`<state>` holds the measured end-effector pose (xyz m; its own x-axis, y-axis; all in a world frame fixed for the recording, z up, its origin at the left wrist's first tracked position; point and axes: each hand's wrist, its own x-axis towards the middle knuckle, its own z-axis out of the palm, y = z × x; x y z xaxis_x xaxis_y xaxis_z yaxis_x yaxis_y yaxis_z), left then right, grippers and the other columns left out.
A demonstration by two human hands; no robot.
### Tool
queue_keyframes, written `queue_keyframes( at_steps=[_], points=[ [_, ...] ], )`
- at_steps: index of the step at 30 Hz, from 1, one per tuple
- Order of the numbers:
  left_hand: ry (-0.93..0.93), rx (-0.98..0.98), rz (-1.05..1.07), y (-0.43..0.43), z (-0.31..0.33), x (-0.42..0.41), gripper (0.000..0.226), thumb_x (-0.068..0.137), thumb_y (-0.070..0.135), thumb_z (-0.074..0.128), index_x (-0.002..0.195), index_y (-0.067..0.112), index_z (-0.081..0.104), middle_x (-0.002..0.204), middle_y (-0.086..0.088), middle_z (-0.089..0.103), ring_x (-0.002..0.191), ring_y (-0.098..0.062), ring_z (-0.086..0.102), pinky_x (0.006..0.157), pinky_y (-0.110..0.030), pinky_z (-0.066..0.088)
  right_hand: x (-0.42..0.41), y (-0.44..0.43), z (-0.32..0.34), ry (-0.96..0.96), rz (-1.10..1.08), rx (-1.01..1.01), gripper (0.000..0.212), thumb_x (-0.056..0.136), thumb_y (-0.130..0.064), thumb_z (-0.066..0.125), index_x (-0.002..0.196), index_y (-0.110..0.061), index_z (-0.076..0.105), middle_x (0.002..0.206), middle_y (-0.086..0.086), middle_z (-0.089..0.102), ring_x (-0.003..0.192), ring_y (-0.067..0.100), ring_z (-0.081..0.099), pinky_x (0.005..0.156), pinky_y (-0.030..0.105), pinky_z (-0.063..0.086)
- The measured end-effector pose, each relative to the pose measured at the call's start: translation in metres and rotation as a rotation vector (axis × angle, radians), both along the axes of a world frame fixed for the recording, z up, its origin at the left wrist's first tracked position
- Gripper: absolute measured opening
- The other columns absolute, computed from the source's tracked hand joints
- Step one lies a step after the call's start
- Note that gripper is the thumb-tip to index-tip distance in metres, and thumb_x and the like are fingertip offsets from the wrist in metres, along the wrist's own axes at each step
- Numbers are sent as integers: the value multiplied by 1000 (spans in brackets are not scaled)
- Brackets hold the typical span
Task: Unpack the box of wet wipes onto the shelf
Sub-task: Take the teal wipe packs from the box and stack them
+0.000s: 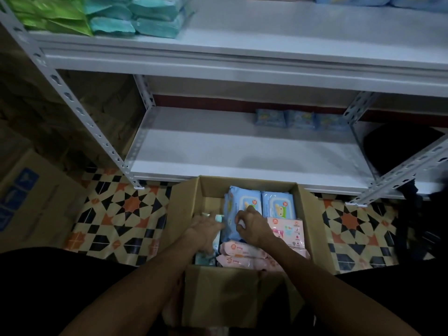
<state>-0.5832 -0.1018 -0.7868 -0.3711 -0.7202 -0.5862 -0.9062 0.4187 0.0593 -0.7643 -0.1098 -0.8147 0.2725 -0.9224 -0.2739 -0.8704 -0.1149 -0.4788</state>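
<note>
An open cardboard box [184,204] stands on the floor in front of the white shelf unit. Inside lie blue wet-wipe packs [278,204], pink packs [242,255] and a pale teal pack [219,218]. My left hand [206,231] reaches into the box's left side, fingers down along the teal pack beside the blue pack. My right hand [252,226] curls its fingers over the top of the left blue pack [232,207]. The low shelf [218,151] holds three small blue packs [300,120] at the back.
The upper shelf [291,40] carries green packs [51,15] and teal packs [145,20] at left. A second cardboard box [31,197] stands on the patterned tile floor at left. A dark bag [397,146] sits at the right by the slotted shelf post.
</note>
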Motion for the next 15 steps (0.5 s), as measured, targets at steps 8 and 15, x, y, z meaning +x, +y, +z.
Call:
queue_keyframes(
  at_steps=[8, 15],
  points=[
    [120, -29, 183, -34, 53, 36, 91, 71, 13, 83, 145, 26, 32, 158, -10, -10, 133, -40, 38, 88, -40, 54, 48, -11, 5, -50, 87, 107, 22, 92, -11, 52, 97, 2, 69, 96, 20, 70, 90, 34, 67, 78, 36, 53],
    [94, -14, 224, -17, 38, 51, 77, 73, 18, 79, 133, 32, 34, 156, -7, -1, 125, -41, 42, 82, -42, 55, 93, 2, -26, 216, 190, 358, 58, 89, -37, 67, 132, 0, 53, 137, 17, 52, 125, 31, 51, 101, 36, 43]
  ],
)
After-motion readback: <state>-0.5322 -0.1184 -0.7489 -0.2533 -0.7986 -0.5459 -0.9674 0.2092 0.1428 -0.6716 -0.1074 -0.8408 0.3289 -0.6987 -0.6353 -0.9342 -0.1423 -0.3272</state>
